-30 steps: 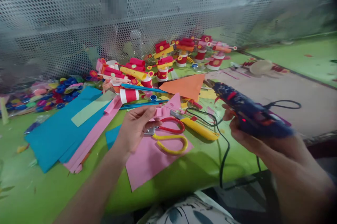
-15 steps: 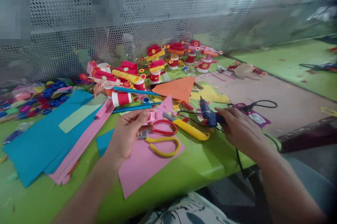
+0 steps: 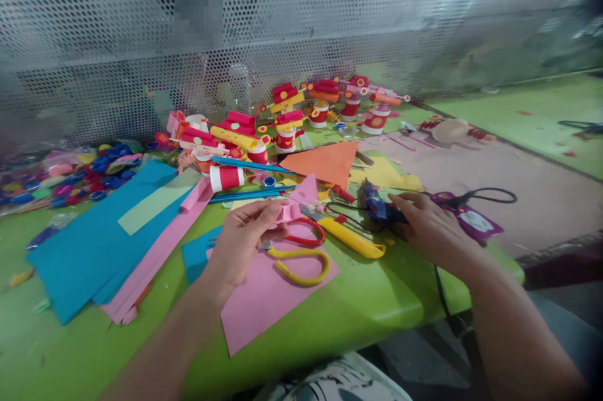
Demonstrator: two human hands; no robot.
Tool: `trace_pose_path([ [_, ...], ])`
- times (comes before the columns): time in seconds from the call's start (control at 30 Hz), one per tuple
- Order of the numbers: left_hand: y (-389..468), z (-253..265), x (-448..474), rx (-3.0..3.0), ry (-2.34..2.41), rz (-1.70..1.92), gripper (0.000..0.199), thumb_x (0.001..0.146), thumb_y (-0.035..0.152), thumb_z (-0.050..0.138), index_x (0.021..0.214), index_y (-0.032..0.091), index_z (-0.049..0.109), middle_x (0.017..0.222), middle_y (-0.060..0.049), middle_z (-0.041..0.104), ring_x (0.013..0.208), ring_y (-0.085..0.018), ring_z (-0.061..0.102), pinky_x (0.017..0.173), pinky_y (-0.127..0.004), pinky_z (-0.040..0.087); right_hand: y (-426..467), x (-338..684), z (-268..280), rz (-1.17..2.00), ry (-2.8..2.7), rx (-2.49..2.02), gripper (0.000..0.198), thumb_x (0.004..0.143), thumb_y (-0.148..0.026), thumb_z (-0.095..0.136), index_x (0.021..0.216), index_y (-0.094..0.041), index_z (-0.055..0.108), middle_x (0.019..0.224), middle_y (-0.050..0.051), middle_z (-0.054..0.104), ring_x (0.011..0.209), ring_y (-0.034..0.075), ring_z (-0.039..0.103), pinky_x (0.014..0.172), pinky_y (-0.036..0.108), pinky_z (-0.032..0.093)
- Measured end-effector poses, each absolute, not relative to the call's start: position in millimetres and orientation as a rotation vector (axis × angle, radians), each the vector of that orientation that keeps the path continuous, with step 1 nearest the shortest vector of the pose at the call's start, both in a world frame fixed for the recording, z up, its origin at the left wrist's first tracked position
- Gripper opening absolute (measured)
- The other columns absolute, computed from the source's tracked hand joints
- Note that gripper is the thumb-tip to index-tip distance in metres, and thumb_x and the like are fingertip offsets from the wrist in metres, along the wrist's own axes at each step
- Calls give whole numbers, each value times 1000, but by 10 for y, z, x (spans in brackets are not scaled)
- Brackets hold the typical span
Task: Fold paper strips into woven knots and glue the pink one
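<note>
Change since a second ago: glue gun point(image 3: 377, 206), then lifted in the right hand, now lies on the table; the left hand keeps its pinch on the same pink piece.

Head view, left hand: left hand point(image 3: 242, 241) is closed in a pinch, thumb and fingertips point(image 3: 272, 207) gripping a small folded pink paper piece point(image 3: 285, 212), held just above the scissors.

Head view, right hand: right hand point(image 3: 431, 231) lies palm down with fingers loosely spread, resting over the rear of the blue glue gun; whether the fingers grip it I cannot tell. The nozzle end sticks out beyond the fingertips, towards the left hand.

Between the hands: one pair of scissors point(image 3: 301, 253) with one red and one yellow loop, one yellow utility knife point(image 3: 355, 239), and a black cord point(image 3: 348, 212) running to the gun.

Under the left hand: one pink sheet point(image 3: 264, 300) on the green table point(image 3: 367, 307).

Left of the left hand: one stack of blue sheets point(image 3: 89, 244), one pale green strip point(image 3: 151, 206), a bundle of pink strips point(image 3: 155, 250).

Beyond the left hand: one orange triangle point(image 3: 327, 162), one red-and-white roll point(image 3: 227, 178), two blue sticks point(image 3: 254, 165).

Farther back: a cluster of red-and-yellow paper figures point(image 3: 287, 121); count unclear, too crowded.

Right of the right hand: one purple card point(image 3: 471, 222).
</note>
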State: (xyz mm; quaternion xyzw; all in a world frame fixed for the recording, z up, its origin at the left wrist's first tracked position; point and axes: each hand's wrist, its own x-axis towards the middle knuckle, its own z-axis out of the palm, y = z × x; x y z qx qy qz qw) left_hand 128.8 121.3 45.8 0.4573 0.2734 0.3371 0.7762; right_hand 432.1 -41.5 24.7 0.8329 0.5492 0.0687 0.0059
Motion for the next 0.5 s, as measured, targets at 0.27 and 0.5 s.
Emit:
trace_pose_path([
  [0.27, 1176, 483, 1312, 883, 539, 698, 24, 77, 35, 83, 96, 20, 81, 83, -1, 72, 69, -9, 66, 66, -22, 59, -316, 3494, 601, 141, 2559, 2788, 27, 100, -22, 51, 118, -20, 71, 114, 11, 69, 99, 22, 70, 84, 32, 56],
  [0.5, 1161, 474, 1320, 890, 540, 697, 22, 79, 34, 82, 97, 20, 81, 87, -2, 74, 68, -10, 67, 69, -24, 59, 1, 2816, 486, -33, 2895, 2748, 38, 100, -15, 50, 135, -18, 62, 122, 13, 66, 110, 19, 67, 90, 27, 56],
])
